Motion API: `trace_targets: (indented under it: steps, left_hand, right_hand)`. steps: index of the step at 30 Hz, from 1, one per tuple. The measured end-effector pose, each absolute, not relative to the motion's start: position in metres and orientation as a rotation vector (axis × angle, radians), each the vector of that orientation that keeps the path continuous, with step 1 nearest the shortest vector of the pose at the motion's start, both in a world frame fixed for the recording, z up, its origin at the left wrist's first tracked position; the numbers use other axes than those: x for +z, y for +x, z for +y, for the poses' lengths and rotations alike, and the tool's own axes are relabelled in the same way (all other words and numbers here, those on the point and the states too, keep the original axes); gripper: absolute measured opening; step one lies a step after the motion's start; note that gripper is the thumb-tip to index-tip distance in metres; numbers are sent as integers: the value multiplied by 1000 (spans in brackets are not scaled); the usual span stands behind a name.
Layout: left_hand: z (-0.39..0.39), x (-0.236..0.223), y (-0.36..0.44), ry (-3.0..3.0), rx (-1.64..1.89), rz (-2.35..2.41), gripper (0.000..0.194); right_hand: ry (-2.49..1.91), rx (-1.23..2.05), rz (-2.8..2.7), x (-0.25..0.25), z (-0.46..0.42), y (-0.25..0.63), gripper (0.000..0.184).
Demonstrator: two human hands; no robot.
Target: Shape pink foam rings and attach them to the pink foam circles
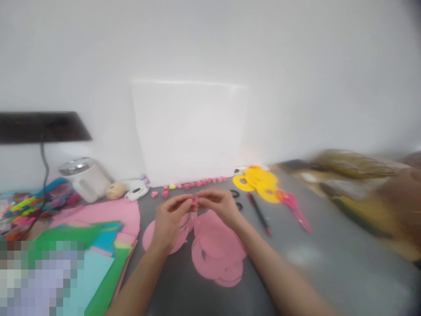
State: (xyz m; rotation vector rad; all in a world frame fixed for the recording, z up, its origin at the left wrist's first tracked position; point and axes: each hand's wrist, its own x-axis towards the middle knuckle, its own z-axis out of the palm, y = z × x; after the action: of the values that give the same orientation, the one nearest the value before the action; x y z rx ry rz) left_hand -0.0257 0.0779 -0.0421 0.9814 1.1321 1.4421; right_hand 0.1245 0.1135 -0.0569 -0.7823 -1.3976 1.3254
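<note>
At the middle of the desk both my hands meet on a small pink paper strip (194, 201), curled into a coil at its top. The fingers of my left hand (168, 218) pinch the coil from the left. From the other side, my right hand (222, 205) pinches it with thumb and fingertips. A tail of the strip hangs below the coil. Under my hands lie several overlapping pink paper discs (217, 241), some with holes. Another pink disc (149, 235) lies partly behind my left hand. Black scissor handles (235, 193) show just beyond my right hand.
Small pink rolled pieces (197, 183) line the wall below a white sheet (190, 127). Yellow paper rings (259, 179), a black pen (260, 215) and pink scissors (297, 213) lie right. Coloured paper (72, 235) and a white mug (87, 182) are left.
</note>
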Motion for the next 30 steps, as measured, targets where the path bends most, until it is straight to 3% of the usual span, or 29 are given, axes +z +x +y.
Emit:
trace_targets:
  steps: [8, 30]
  left_hand:
    - [77, -45, -25, 994, 1434, 1179, 26]
    - [75, -44, -23, 1055, 1453, 1255, 26]
  right_hand:
    - [-807, 1332, -1388, -54, 111, 122, 16]
    - [-838, 1368, -1333, -51, 106, 117, 16]
